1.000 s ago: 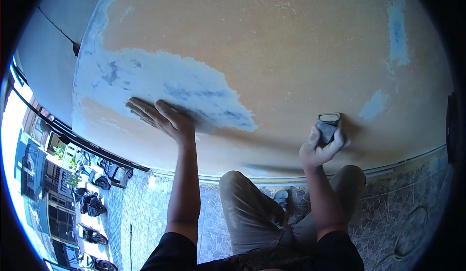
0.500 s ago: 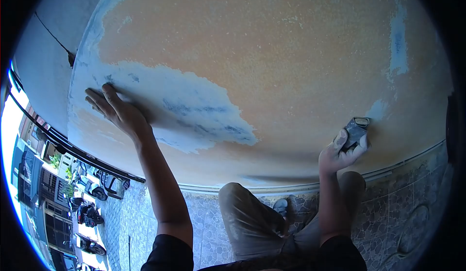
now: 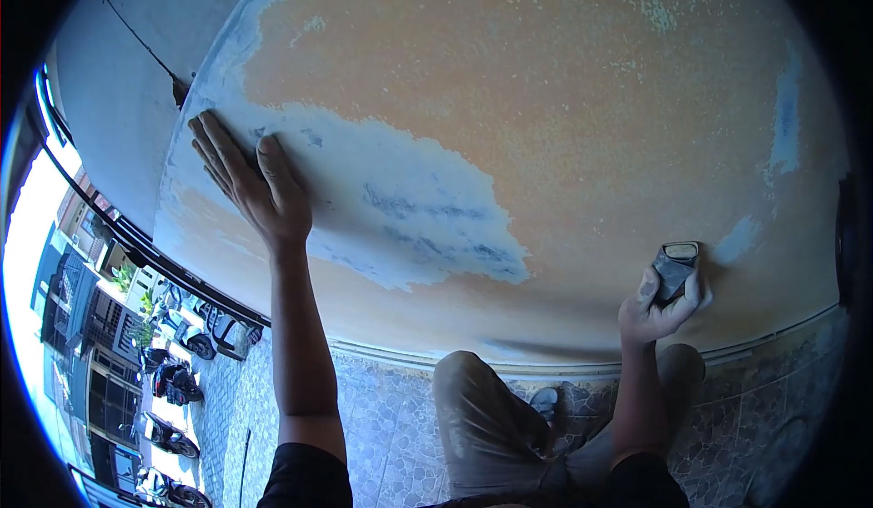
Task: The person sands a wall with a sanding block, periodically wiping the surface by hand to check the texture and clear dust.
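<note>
The panel [image 3: 564, 171] is showing a matt, orange-tan finish; left of its middle, a ragged whitish patch [image 3: 409, 203] is looking chalky, with blue-grey smudges. Below the panel, the floor [image 3: 382, 417] is showing stone-like patterning, and the cloth trousers [image 3: 482, 422] are looking dusty.

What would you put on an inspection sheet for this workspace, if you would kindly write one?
Surface: broad tan panel with irregular whitish patches; the largest patch shows bluish-grey smudges.
Job's things: one dark block with a pale end, at the panel; contact cannot be told.
Clutter: thin dark rod on the ground, lower left.
Grippers: bare hands; left hand spread on the panel, right hand gripping the block and dusted pale.
Cables: none certain; a thin dark line at upper left may be a cable or a crack.
Surroundings: stone-patterned floor below, parked motorbikes and buildings at left.
</note>
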Demonstrator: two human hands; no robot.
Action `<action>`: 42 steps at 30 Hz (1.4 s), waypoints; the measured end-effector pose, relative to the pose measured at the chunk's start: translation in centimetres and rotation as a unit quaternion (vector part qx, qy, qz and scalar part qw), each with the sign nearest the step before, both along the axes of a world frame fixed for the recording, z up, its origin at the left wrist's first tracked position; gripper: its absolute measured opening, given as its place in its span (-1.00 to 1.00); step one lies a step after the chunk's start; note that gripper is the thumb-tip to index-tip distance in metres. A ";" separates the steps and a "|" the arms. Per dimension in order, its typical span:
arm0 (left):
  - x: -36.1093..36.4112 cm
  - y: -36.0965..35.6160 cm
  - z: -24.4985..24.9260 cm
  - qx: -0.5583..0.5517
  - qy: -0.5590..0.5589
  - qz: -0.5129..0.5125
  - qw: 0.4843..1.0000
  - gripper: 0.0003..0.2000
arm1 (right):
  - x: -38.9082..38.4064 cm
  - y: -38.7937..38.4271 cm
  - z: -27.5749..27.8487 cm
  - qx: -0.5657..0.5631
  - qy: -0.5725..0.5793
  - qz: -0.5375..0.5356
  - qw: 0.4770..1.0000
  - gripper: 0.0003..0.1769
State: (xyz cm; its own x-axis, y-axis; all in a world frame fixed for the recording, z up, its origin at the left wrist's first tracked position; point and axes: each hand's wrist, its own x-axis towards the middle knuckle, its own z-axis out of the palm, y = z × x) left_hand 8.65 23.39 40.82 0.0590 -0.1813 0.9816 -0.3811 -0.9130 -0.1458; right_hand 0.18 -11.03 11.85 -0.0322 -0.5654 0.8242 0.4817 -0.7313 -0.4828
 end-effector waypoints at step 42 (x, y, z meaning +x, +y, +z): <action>-2.8 -9.7 -22.6 0.223 0.036 -0.044 0.973 -0.21 | -0.6 6.4 -3.2 -0.141 0.091 -0.014 0.986 -0.38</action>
State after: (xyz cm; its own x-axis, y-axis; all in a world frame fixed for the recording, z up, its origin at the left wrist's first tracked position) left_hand 5.87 13.68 18.21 0.0892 -0.5960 0.7980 -0.4791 -0.7282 -0.4902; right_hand -0.46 -4.58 8.67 0.1190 -0.3132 0.9422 0.3827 -0.8612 -0.3345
